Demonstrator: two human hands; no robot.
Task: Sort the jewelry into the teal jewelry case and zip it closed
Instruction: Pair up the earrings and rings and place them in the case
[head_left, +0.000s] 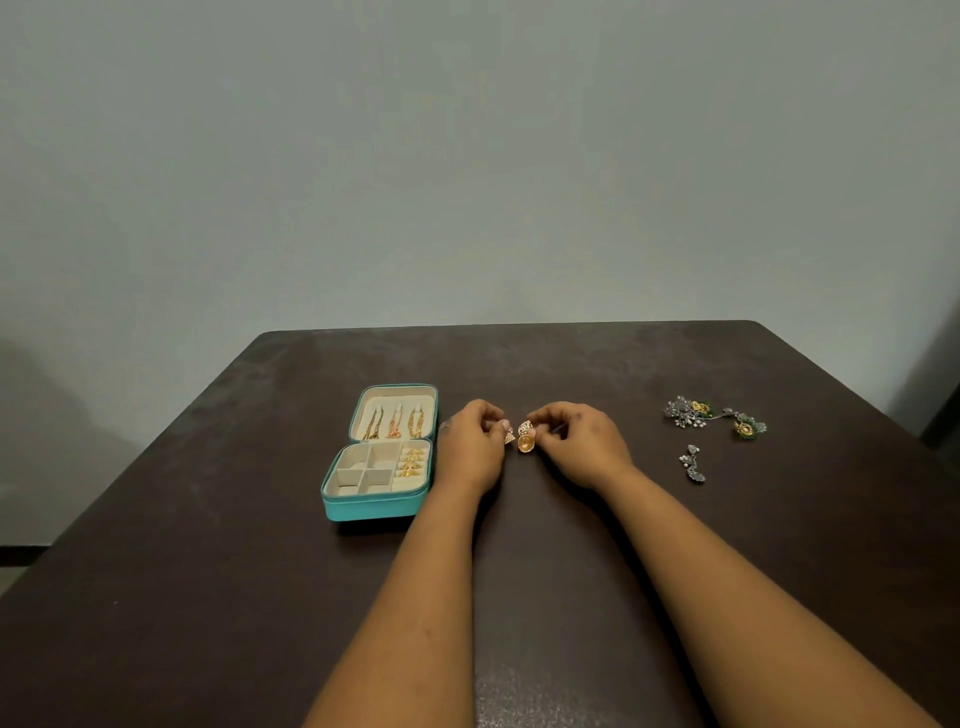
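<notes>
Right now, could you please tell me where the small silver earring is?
In the head view, the small silver earring lies alone on the table, right of the right hand and just nearer than the silver-and-green jewelry cluster.

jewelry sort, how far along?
Partway. Done: teal case lies open with chains in its lid and gold pieces in the ring rolls. In hand: left hand and right hand each pinch a gold earring. Left: silver-green pieces on the table, then zipping.

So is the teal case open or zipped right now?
Open. The teal case lies flat on the table, lid folded back, compartments showing.
</notes>
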